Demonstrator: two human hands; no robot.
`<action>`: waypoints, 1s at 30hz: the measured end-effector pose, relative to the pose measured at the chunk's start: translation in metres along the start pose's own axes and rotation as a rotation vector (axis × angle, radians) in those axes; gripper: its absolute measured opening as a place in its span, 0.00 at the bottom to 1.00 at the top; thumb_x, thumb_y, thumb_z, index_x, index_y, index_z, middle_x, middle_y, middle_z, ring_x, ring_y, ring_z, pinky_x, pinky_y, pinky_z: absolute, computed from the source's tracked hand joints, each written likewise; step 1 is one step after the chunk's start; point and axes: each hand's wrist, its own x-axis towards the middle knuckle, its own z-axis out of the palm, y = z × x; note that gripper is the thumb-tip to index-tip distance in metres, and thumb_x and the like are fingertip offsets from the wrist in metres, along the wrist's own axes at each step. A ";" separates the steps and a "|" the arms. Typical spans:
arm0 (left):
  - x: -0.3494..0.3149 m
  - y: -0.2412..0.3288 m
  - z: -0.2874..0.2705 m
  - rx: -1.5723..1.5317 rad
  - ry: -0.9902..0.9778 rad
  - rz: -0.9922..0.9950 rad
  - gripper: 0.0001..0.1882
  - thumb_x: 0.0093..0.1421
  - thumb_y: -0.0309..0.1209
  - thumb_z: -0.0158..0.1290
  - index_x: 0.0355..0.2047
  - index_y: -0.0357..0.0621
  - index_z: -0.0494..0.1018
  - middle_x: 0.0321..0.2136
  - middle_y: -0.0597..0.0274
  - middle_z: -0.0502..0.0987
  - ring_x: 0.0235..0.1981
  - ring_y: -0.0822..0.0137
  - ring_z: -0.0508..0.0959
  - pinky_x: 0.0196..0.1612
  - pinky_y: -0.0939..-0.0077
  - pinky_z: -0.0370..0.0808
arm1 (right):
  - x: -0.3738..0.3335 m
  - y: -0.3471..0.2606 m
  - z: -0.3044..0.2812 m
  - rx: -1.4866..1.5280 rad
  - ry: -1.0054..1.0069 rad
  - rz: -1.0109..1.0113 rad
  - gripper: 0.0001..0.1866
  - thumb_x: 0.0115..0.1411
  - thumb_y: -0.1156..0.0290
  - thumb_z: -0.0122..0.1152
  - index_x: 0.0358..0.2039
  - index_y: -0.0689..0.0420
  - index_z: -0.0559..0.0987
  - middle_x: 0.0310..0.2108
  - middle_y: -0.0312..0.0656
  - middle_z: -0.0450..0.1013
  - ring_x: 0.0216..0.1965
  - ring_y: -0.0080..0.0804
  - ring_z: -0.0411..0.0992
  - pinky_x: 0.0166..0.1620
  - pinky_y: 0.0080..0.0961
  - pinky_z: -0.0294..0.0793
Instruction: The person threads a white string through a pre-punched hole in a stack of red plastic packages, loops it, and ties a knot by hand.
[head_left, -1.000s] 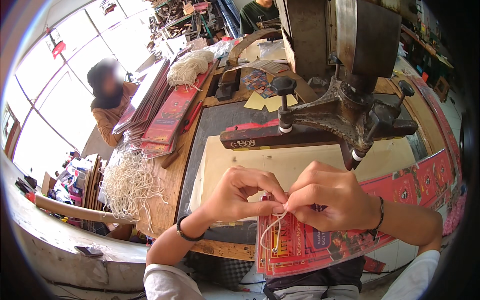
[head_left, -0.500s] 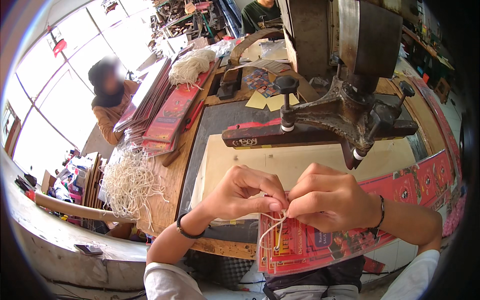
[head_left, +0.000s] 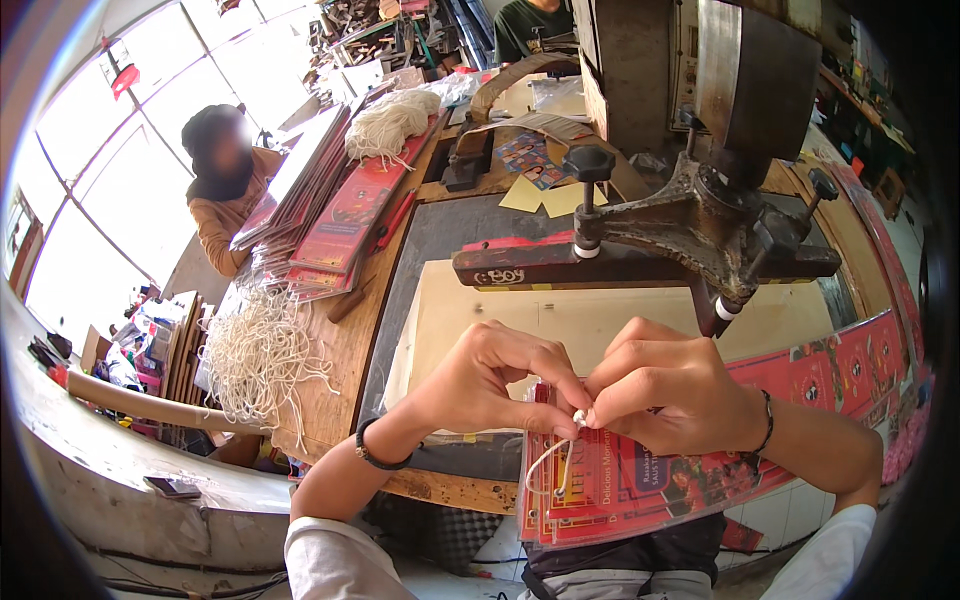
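My left hand (head_left: 490, 382) and my right hand (head_left: 668, 388) meet in front of me, each pinching a white string at a small knot (head_left: 580, 419) between their fingertips. Below the knot the string makes a loop that runs down to holes at the left end of a stack of red printed plastic-covered cards (head_left: 690, 492). The stack lies under my hands at the table's near edge, overhanging toward my lap. Part of its top is hidden by my right hand.
A heavy metal press (head_left: 720, 205) with a long bar stands beyond my hands over a cream sheet (head_left: 500, 305). To the left lie loose white strings (head_left: 262, 360), a string bundle (head_left: 392, 125) and piled red cards (head_left: 335, 235). A person (head_left: 225, 190) sits at far left; another (head_left: 530, 25) is behind.
The string's knot has become visible as a small white lump between my fingertips, which have parted slightly. Both hands have shifted slightly to the right in the picture, still pinching.
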 end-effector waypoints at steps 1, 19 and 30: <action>0.000 0.000 0.000 -0.012 0.000 -0.001 0.07 0.51 0.23 0.66 0.32 0.39 0.82 0.29 0.61 0.83 0.31 0.72 0.79 0.36 0.77 0.73 | 0.000 0.000 0.000 0.007 -0.002 0.001 0.11 0.51 0.76 0.70 0.34 0.49 0.80 0.31 0.30 0.77 0.32 0.32 0.71 0.35 0.24 0.73; 0.002 0.005 0.008 0.445 0.034 0.149 0.06 0.59 0.21 0.56 0.37 0.38 0.73 0.32 0.59 0.73 0.34 0.62 0.74 0.38 0.70 0.72 | 0.001 0.003 -0.004 -0.023 -0.049 0.043 0.10 0.53 0.75 0.69 0.35 0.53 0.78 0.28 0.35 0.74 0.32 0.32 0.72 0.35 0.27 0.74; 0.002 0.009 0.015 0.832 0.202 0.368 0.10 0.51 0.20 0.62 0.33 0.42 0.76 0.30 0.60 0.74 0.29 0.64 0.74 0.32 0.74 0.72 | 0.004 -0.002 -0.003 0.255 -0.147 0.370 0.25 0.58 0.67 0.68 0.49 0.60 0.65 0.38 0.45 0.78 0.44 0.39 0.79 0.48 0.29 0.76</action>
